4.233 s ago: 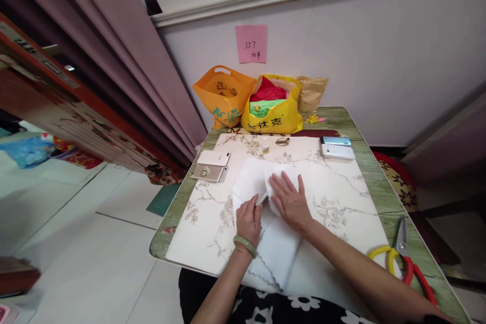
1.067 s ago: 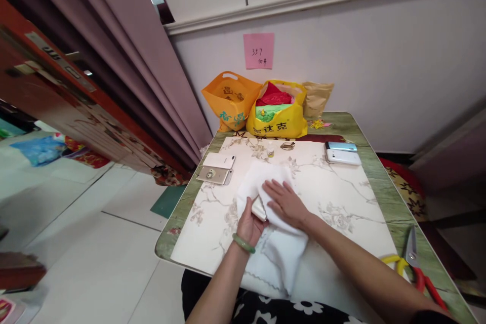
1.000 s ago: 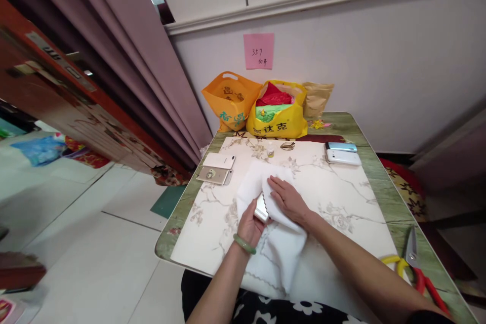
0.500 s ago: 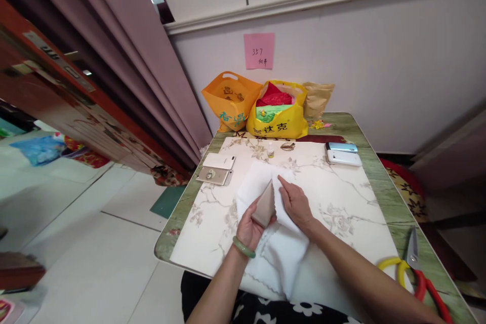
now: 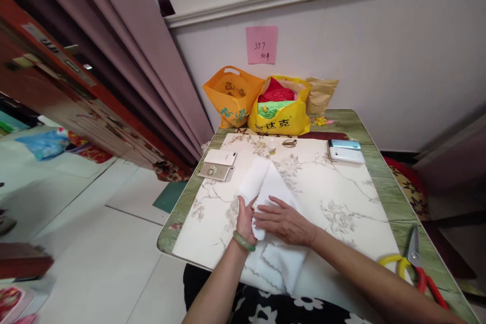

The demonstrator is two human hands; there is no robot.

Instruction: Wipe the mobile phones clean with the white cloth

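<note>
A white cloth (image 5: pixel 271 187) with a scalloped edge lies on the flowered mat (image 5: pixel 341 197) in front of me. My left hand (image 5: pixel 244 220), with a green bangle (image 5: pixel 243 241) on its wrist, is closed on a fold of the cloth at its left side. The slim phone it held a moment ago is now hidden under that fold. My right hand (image 5: pixel 284 221) lies flat on the cloth, fingers stretched towards the left hand and almost touching it.
Two phones (image 5: pixel 218 164) lie at the mat's left edge and two more phones (image 5: pixel 345 151) at the far right. A small bottle (image 5: pixel 272 148) stands at the back. Yellow bag (image 5: pixel 279 109) and orange bag (image 5: pixel 231 96) stand against the wall. Red-and-yellow scissors (image 5: pixel 412 263) lie near right.
Half a second ago the phone stood tilted and bare in my left hand. The cloth now covers it, and my right hand has swung left to lie flat over the fold.
</note>
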